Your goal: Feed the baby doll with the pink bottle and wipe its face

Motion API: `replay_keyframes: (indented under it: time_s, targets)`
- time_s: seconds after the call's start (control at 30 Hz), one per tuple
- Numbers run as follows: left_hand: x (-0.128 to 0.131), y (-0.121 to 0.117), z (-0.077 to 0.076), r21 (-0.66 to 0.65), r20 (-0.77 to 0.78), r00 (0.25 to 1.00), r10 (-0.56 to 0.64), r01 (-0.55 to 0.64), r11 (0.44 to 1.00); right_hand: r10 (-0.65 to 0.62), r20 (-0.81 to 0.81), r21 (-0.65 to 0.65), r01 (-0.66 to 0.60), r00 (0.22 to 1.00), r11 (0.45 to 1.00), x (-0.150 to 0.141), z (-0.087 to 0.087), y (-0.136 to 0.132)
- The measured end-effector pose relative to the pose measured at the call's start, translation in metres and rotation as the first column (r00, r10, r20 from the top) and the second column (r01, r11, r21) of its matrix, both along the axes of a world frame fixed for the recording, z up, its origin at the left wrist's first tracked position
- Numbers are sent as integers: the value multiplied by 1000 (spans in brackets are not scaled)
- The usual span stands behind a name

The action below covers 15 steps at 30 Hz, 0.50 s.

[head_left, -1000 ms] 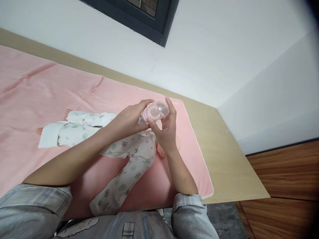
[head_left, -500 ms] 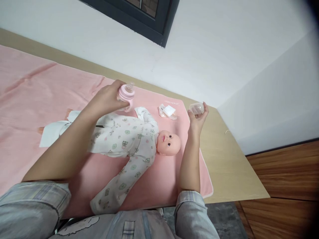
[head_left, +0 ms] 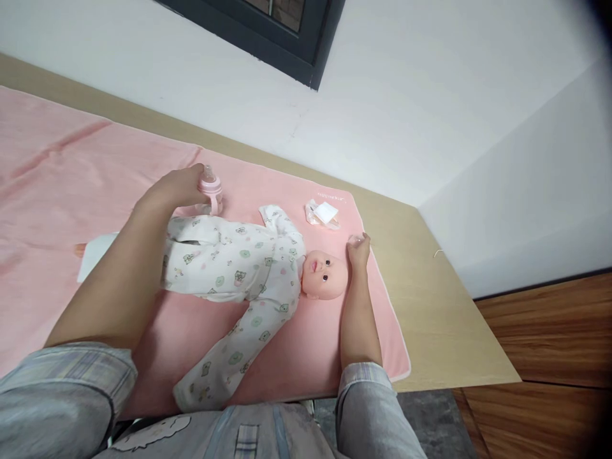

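In the head view, your left hand is curled around the bottle at the far side of the doll, a little left of its middle. The bottle is upright, its clear teat on top and its pink handle facing right; whether its base touches the pink blanket you cannot tell. Your right hand is closed on a clear cap, mostly hidden by your fingers, near the blanket's right edge and just right of the doll's head. The doll lies face up, head right, one sleeve stretched toward you, your left forearm crossing over its legs. Far of its head, a white square lies on a clear wrapper. The blanket covers much of the desk, whose bare right end shows.
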<state>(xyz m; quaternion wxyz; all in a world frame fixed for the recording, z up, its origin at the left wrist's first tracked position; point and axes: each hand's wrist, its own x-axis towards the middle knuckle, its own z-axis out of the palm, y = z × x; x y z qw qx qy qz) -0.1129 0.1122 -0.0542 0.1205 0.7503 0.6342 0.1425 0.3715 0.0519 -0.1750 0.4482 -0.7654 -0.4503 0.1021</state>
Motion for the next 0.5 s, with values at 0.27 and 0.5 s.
replay_keyframes:
  time_s: [0.27, 0.5]
  targets:
    - [-4, 4, -8, -18, -74, 997, 11, -13, 1000, -11, -82, 63, 16, 997, 998, -2, -3, 1]
    - [-20, 7, -13, 23, 48, 999, 12, -13, 1000, -27, -121, 85, 37, 992, 996, -2, -3, 1]
